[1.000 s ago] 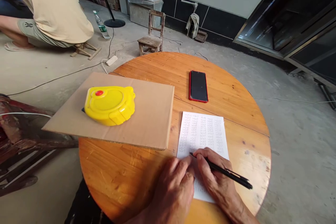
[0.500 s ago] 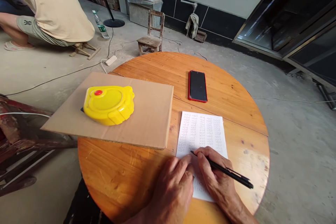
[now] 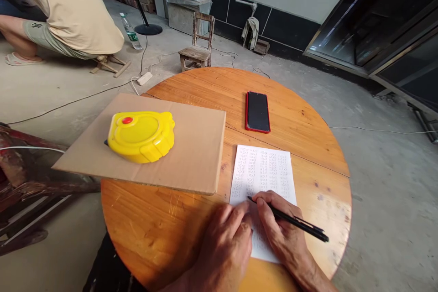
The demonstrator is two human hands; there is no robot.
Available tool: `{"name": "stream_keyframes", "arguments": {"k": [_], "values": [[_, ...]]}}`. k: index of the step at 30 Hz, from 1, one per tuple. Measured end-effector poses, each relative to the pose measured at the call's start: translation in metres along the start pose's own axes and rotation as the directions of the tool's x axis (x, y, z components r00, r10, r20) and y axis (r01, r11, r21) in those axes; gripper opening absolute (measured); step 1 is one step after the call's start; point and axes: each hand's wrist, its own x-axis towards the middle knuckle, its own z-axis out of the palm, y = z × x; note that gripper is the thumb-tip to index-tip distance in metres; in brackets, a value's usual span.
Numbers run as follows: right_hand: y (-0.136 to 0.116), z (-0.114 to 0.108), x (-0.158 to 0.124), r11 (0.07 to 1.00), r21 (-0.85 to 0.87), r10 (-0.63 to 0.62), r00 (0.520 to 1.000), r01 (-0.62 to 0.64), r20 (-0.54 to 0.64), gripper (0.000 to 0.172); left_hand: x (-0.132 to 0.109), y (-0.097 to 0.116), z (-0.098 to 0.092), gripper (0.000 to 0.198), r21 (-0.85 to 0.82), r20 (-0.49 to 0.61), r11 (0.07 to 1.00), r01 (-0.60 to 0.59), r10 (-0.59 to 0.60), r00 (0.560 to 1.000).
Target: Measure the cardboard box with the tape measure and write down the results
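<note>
A white sheet of paper (image 3: 263, 171) with columns of small handwriting lies on the round wooden table (image 3: 153, 232). My right hand (image 3: 280, 223) pinches a black pen (image 3: 301, 224), its tip touching the sheet near the lower written rows. Close beside it, my left hand (image 3: 227, 242) rests on the sheet's left edge and the tabletop, its fingers curled; whether anything is under them is hidden. Above the paper lies a dark phone (image 3: 258, 112) in a red case. To the left, a yellow case with a red button (image 3: 142, 134) sits on a flat cardboard piece (image 3: 195, 146).
The cardboard overhangs the table's left edge. Beyond the table stand a small wooden chair (image 3: 196, 52), a water bottle (image 3: 130, 32) and a power strip (image 3: 144, 78) with cables. A person in a beige shirt (image 3: 75, 9) sits on a low stool at the upper left.
The top end of the pen has shifted slightly left and up, and its tip has moved a little left on the paper. My left hand has hardly moved.
</note>
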Motion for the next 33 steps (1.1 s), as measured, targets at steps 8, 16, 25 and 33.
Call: {"name": "stream_keyframes", "arguments": {"k": [8,16,25,33], "values": [[0.0018,-0.002,-0.0003,1.0,-0.02,-0.016,0.998,0.015,-0.059,0.021,-0.0018,0.0007,0.0004,0.027,0.015,-0.01,1.0,0.006,-0.006,1.0],[0.0027,-0.0027,0.0013,0.999,-0.021,0.029,0.996,-0.031,-0.084,0.022,-0.0009,-0.0003,-0.0008,0.026,0.019,0.014,1.0,-0.007,0.007,1.0],[0.0003,-0.0038,0.0031,0.996,0.015,0.086,0.994,-0.085,-0.074,0.023,0.0017,0.002,-0.0017,0.027,0.021,0.021,1.0,0.004,-0.004,1.0],[-0.0008,-0.0032,0.0037,1.0,-0.022,0.001,0.998,-0.002,-0.059,0.02,0.0016,0.0023,-0.0002,0.028,-0.003,0.014,1.0,0.013,-0.013,1.0]]}}
